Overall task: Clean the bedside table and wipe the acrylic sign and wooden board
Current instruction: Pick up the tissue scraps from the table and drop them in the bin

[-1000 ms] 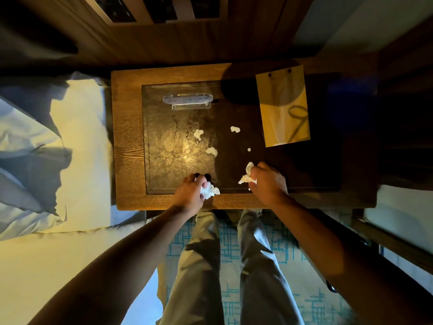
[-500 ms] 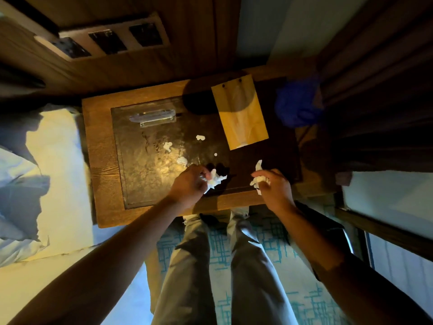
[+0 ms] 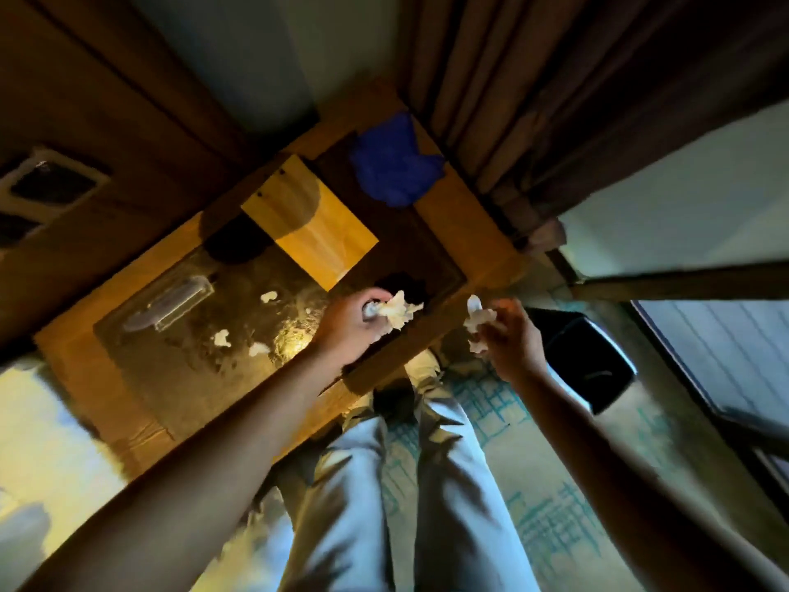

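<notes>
Hands had moved right since a second ago: the left hand [image 3: 350,324] gripped crumpled tissue [image 3: 397,311] above the worktop [image 3: 465,215]; the right hand [image 3: 508,339] carried scraps [image 3: 476,320] toward the black bin [image 3: 585,361] at 3 o'clock. Three scraps remained near the acrylic sign [image 3: 170,307], wooden board [image 3: 316,230] at 12 o'clock, unwiped.

View count: one, head-worn, wide-angle.
Direction: I see it looking steeply down, rolled, so the bedside table [image 3: 474,232] runs diagonally.
Range: close; both forearms and legs fill the lower frame.
Overlap: none, single view.
Edges: strongly bent.
</notes>
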Motion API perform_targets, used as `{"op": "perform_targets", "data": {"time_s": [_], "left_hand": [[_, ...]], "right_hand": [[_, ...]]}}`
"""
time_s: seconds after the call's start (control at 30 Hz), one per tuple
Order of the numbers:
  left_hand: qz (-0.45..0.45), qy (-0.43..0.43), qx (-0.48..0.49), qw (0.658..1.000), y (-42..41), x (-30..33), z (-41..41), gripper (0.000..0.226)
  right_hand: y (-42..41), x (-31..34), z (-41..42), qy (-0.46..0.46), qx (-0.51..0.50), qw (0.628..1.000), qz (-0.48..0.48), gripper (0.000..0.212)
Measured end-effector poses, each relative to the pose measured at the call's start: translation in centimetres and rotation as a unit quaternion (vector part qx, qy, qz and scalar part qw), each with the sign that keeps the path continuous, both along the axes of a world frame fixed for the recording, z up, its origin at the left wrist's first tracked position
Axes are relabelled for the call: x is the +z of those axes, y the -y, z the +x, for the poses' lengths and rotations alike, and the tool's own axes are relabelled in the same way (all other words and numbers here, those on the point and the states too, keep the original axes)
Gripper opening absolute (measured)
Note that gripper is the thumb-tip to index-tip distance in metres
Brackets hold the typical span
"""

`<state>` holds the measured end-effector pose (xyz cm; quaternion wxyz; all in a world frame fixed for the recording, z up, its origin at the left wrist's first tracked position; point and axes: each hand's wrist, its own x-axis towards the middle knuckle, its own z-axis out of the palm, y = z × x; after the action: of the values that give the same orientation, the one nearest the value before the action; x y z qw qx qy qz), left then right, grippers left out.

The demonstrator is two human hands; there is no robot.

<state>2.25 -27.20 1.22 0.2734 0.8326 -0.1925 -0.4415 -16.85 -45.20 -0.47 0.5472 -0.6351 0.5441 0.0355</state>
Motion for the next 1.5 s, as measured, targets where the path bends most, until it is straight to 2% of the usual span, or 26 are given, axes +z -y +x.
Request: {"op": "perform_targets", "data": {"time_s": [0.13, 0.3, 0.4, 0.57, 0.73, 0.9, 1.03, 1.13, 1.23, 1.4, 1.5], "left_hand": [[-0.006, 0.016, -0.078, 0.997, 3.5, 0.1, -0.3, 0.026], [-0.036, -0.012, -0.155, 0.987, 7.6, 0.2, -3.0, 0.018], [-0.067, -0.038, -0.187, 0.979, 10.4, -0.5, -5.7, 0.016], [-0.078, 0.001, -0.282, 0.956, 14.9, -2.2, -11.6, 0.026], [-0.084, 0.02, -0.32, 0.943, 19.8, -5.2, -17.0, 0.036], [-0.061, 0.062, -0.347, 0.934, 24.3, -10.3, -21.7, 0.037], [-0.045, 0.098, -0.366, 0.924, 26.9, -15.3, -24.8, 0.034], [-0.07, 0.14, -0.386, 0.909, 28.3, -18.9, -26.2, 0.028], [-0.111, 0.178, -0.431, 0.878, 29.6, -21.7, -27.1, 0.021], [-0.194, 0.229, -0.482, 0.823, 29.9, -24.8, -27.9, 0.017], [-0.158, 0.256, -0.531, 0.792, 29.6, -26.9, -27.9, 0.015]], "right_hand": [[-0.7, -0.6, -4.3, -0.031, -0.096, 0.994, -0.034, 0.017], [-1.7, -1.4, -10.4, -0.043, -0.166, 0.98, -0.097, 0.021], [-1.9, -1.9, -14.3, -0.076, -0.21, 0.965, -0.139, 0.014], [-0.9, -3.7, -21.0, -0.104, -0.314, 0.935, -0.132, 0.014], [1.7, -7.2, -25.6, -0.131, -0.372, 0.911, -0.118, 0.015], [4.6, -11.5, -27.4, -0.139, -0.372, 0.909, -0.126, 0.012], [6.4, -16.2, -27.8, -0.194, -0.355, 0.904, -0.139, 0.014], [7.7, -19.6, -27.8, -0.218, -0.339, 0.903, -0.148, 0.015], [9.0, -23.1, -27.6, -0.228, -0.318, 0.907, -0.154, 0.014], [9.7, -27.4, -26.6, -0.264, -0.208, 0.925, -0.177, 0.015], [10.2, -29.1, -26.6, -0.292, -0.181, 0.922, -0.179, 0.017]]}}
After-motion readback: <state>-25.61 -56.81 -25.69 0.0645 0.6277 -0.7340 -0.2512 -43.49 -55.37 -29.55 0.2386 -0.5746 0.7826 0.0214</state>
